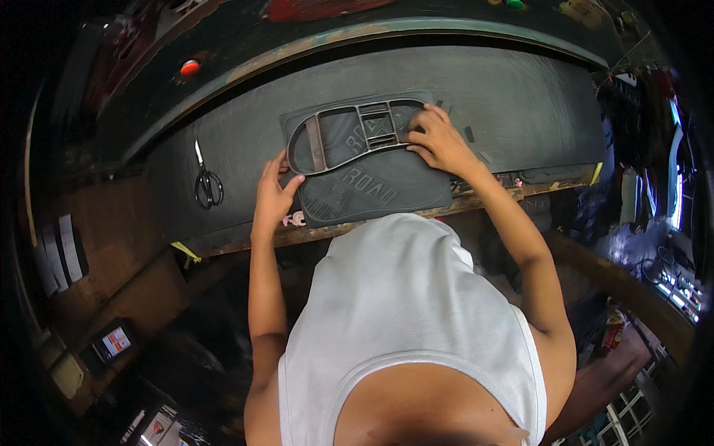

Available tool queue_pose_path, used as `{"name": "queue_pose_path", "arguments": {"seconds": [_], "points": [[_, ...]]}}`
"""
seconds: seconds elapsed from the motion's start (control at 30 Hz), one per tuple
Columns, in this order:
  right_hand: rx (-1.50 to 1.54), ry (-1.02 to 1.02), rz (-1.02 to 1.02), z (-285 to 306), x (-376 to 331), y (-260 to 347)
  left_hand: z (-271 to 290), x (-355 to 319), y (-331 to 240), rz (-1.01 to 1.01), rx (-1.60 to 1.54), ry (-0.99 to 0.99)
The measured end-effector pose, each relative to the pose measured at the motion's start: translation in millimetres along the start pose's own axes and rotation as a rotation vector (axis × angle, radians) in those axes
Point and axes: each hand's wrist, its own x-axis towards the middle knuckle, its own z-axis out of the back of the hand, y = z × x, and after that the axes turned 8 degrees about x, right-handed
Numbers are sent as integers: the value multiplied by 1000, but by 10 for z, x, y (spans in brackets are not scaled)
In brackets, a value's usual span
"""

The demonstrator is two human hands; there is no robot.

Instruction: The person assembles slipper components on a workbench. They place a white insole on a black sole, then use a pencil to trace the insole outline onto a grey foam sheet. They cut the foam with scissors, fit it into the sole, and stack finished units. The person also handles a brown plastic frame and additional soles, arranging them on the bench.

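A sole-shaped metal cutting die with crossbars inside its outline lies on a dark rubber sheet with raised lettering and patterns. My left hand holds the die's rounded left end, thumb at the near edge and fingers along the outer side. At the other end, my right hand grips the die's rim with bent fingers, some of them hidden behind the hand. Part of the sheet shows through the die's openings, and its far edge sticks out beyond the rim.
Black-handled scissors lie to the left on the grey work surface. Small dark scraps sit right of my right hand. A dark machine beam spans the far side. The wooden table edge runs close to my body.
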Motion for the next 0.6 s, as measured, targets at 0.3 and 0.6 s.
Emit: {"name": "queue_pose_path", "arguments": {"seconds": [0.3,0.6], "points": [[24,-288,-587,-197,-499,-113,-347,110,405,-113,72,-89],[67,-283,-619,-211,-511,-146,-417,131,567,-114,43,-98]]}}
